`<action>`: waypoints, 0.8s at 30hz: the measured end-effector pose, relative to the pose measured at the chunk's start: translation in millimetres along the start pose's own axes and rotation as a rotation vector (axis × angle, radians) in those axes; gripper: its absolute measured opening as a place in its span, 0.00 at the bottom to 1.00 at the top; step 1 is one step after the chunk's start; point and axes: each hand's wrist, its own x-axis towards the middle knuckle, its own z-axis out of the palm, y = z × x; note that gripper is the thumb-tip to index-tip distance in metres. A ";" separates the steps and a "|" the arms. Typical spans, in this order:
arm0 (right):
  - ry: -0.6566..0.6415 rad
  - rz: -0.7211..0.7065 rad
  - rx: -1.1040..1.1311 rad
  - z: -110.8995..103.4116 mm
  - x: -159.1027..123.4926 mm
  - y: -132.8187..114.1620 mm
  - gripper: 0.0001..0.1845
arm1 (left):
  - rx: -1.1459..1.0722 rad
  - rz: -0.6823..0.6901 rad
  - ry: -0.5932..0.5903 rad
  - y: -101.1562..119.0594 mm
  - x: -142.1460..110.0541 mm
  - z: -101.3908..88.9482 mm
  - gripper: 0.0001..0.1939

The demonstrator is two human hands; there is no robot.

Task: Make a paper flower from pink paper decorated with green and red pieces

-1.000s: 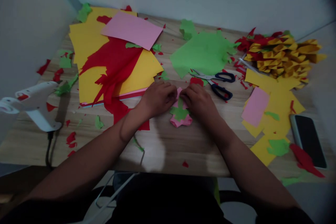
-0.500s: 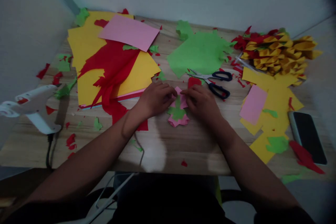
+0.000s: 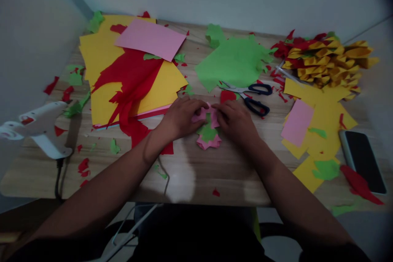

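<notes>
1. Since the earlier frame, the left hand [image 3: 182, 118] had spread its thumb away from its forefinger, baring more of the pink paper [image 3: 214, 119]; the right hand [image 3: 238, 123] had barely moved.
2. Both hands touched the upper part of the pink paper, which lay on the bench [image 3: 221, 176] between them with a green piece [image 3: 208, 132] over its middle.
3. Left hand: partly open, a pink flap showing in the gap between thumb and forefinger. Right hand: fingers curled, forefinger tip at the paper's upper right; its grip was hidden, so whether it pinched anything could not be told.
4. Dim, soft light blurred the folds at the fingertips. Beyond the right fingers, a red scrap [image 3: 227, 96] was partly covered.
5. Scissors [image 3: 245, 90] lay open just beyond the right hand, blade tips by the green sheet [image 3: 230, 63].
6. At far left, the glue gun [image 3: 46, 129] ran to the picture's edge, its cord dropping from view behind the bench edge.
7. Yellow folds [image 3: 331, 63] overlapped at far right, the lower ones hidden; the phone [image 3: 364, 161] had a dark screen.
</notes>
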 end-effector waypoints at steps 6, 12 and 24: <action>-0.087 -0.077 0.046 -0.5 0.0 -0.9 0.13 | -0.011 0.011 0.012 -2.4 -0.1 2.6 0.21; -0.049 -0.023 0.016 1.3 0.7 -1.6 0.16 | -0.009 0.006 0.006 -1.5 -0.3 1.1 0.22; 0.008 -0.089 0.023 2.0 -1.0 -3.7 0.14 | -0.029 0.011 0.004 3.2 -4.1 -3.1 0.21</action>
